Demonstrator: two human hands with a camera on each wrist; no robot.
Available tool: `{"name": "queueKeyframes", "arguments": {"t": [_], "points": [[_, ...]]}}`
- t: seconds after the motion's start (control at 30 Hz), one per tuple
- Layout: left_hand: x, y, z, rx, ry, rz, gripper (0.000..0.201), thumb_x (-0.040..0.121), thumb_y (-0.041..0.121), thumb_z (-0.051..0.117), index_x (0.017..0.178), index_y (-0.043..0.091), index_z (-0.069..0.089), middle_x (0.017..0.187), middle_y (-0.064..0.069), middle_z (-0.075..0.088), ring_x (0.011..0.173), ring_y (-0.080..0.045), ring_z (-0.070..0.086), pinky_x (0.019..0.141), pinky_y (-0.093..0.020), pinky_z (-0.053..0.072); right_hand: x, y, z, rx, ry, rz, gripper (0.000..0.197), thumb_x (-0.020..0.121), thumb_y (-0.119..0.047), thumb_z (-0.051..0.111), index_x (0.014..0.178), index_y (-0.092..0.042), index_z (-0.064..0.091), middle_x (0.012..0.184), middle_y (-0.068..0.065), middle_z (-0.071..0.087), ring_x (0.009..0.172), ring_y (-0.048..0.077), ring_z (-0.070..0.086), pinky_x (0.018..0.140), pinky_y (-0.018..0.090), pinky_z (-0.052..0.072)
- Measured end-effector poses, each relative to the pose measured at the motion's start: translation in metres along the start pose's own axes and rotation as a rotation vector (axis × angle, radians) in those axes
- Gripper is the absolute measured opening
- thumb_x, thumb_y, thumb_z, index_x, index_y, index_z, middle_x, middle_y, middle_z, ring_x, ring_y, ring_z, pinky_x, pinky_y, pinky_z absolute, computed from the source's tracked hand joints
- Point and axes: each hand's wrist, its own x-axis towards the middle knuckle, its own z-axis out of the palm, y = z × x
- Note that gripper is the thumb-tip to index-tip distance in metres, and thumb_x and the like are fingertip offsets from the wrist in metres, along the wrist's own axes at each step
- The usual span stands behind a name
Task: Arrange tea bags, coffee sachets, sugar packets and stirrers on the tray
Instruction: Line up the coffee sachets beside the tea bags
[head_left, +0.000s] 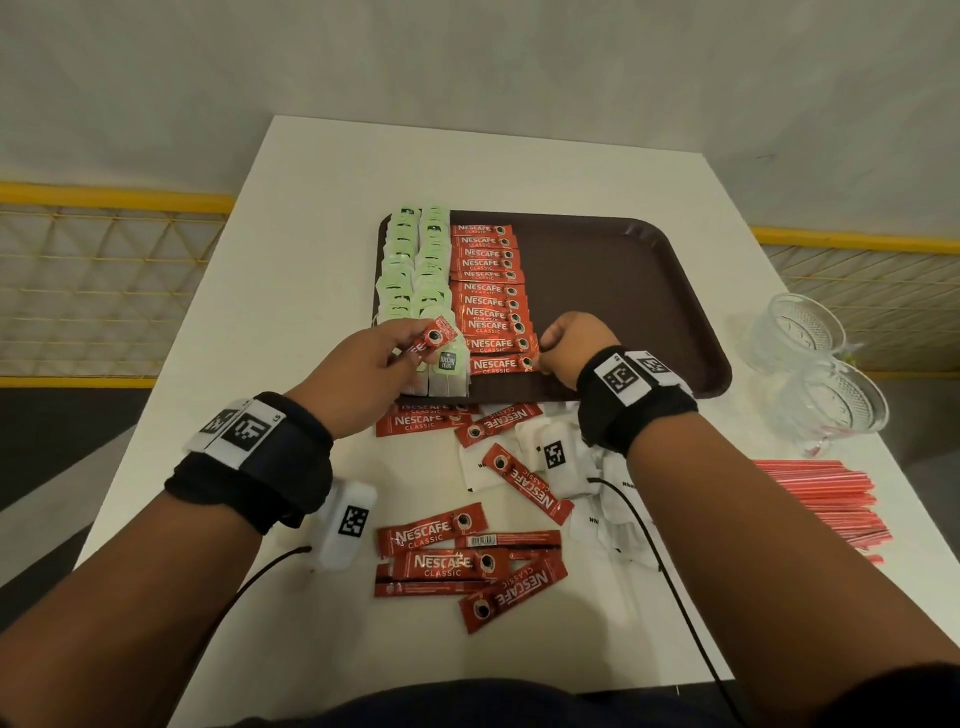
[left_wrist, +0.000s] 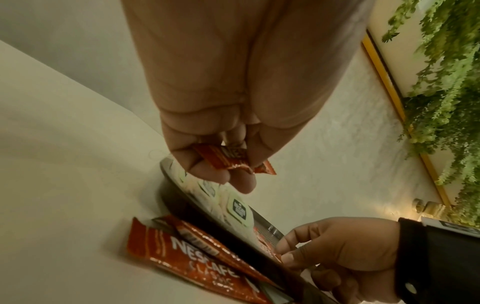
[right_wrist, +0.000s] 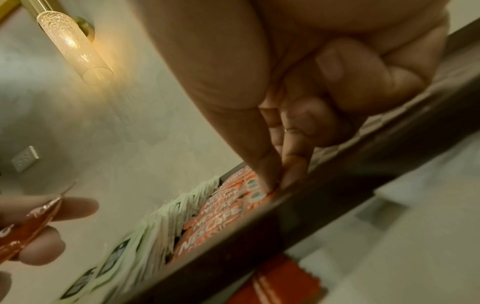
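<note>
A dark brown tray holds two columns of green-tagged tea bags at its left and a column of red coffee sachets beside them. My left hand holds a red coffee sachet above the tray's near left corner. My right hand pinches the right end of the nearest sachet in the column between thumb and forefinger, its other fingers curled. Loose coffee sachets and white sugar packets lie on the white table near me. Red stirrers lie at the right.
Two clear glass cups stand to the right of the tray, above the stirrers. The tray's right half is bare. A yellow railing runs beyond the table's left and right edges. Cables trail from both wristbands.
</note>
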Motion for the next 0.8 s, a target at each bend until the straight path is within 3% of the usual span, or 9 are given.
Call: {"name": "queueKeyframes", "arguments": {"t": [0.1,0.23,0.33,0.4,0.47,0.6,0.7,0.8], "points": [[0.000,0.000,0.002,0.008,-0.005,0.028,0.037,0.103,0.017,0.046,0.138,0.030,0.052,0.127,0.010,0.060,0.103,-0.010,0.059,0.069,-0.016,0.047,0.003,0.001,0.000,-0.010,-0.004,0.006,0.034,0.088,-0.024,0.067,0.117,-0.006,0.062,0.115,0.011,0.065,0.108,0.026,0.061,0.097,0.040,0.049],[0.000,0.003,0.003,0.010,-0.003,0.018,0.038,0.099,0.022,0.056,0.136,0.028,0.055,0.110,0.009,0.064,0.098,-0.010,0.062,0.078,-0.023,0.050,0.002,0.007,0.002,0.076,0.059,-0.050,0.026,0.089,-0.032,0.065,0.104,-0.010,0.065,0.101,0.007,0.069,0.095,0.022,0.064,0.084,0.036,0.051],[0.000,0.006,0.003,0.025,-0.010,0.022,0.033,0.095,0.024,0.063,0.127,0.027,0.061,0.097,0.014,0.070,0.089,0.001,0.065,0.084,-0.024,0.052,-0.021,0.000,-0.006,0.203,0.086,-0.197,0.026,0.094,-0.039,0.057,0.091,-0.014,0.065,0.082,-0.001,0.064,0.077,0.012,0.060,0.078,0.031,0.051],[0.000,0.009,0.004,-0.016,-0.017,0.024,0.028,0.092,0.026,0.067,0.120,0.028,0.064,0.091,0.013,0.073,0.082,0.006,0.067,0.080,-0.020,0.050,-0.046,-0.008,-0.012,0.337,-0.005,-0.310,0.027,0.095,-0.041,0.055,0.092,-0.016,0.066,0.078,-0.006,0.061,0.068,0.006,0.055,0.066,0.022,0.046],[-0.001,0.012,0.005,-0.069,-0.029,0.021,0.026,0.090,0.025,0.070,0.116,0.028,0.066,0.090,0.012,0.075,0.081,0.007,0.068,0.078,-0.019,0.049,-0.063,-0.014,-0.016,0.368,-0.101,-0.389,0.023,0.093,-0.038,0.060,0.097,-0.017,0.068,0.080,-0.008,0.064,0.065,0.004,0.057,0.059,0.017,0.043],[0.000,0.016,0.007,-0.108,-0.053,0.030,0.028,0.087,0.024,0.073,0.114,0.026,0.069,0.093,0.009,0.076,0.085,-0.005,0.071,0.079,-0.022,0.053,-0.067,-0.017,-0.014,0.400,-0.136,-0.442,0.013,0.090,-0.022,0.066,0.096,-0.012,0.071,0.077,-0.003,0.069,0.059,0.005,0.057,0.050,0.010,0.042],[0.001,0.015,0.002,-0.150,-0.091,0.039,0.024,0.086,0.022,0.074,0.109,0.029,0.071,0.094,0.010,0.076,0.082,-0.003,0.070,0.072,-0.018,0.052,-0.066,-0.011,-0.013,0.506,-0.171,-0.421,0.011,0.090,-0.020,0.066,0.096,-0.012,0.070,0.080,0.002,0.071,0.060,0.006,0.057,0.051,0.015,0.043],[0.003,0.010,-0.010,-0.123,-0.104,0.043,0.023,0.087,0.021,0.073,0.108,0.029,0.070,0.094,0.012,0.076,0.088,-0.004,0.071,0.078,-0.021,0.054,-0.063,-0.004,-0.014,0.527,-0.126,-0.377,0.008,0.091,-0.021,0.065,0.094,-0.015,0.071,0.082,0.003,0.071,0.059,0.005,0.056,0.053,0.017,0.044]]}}
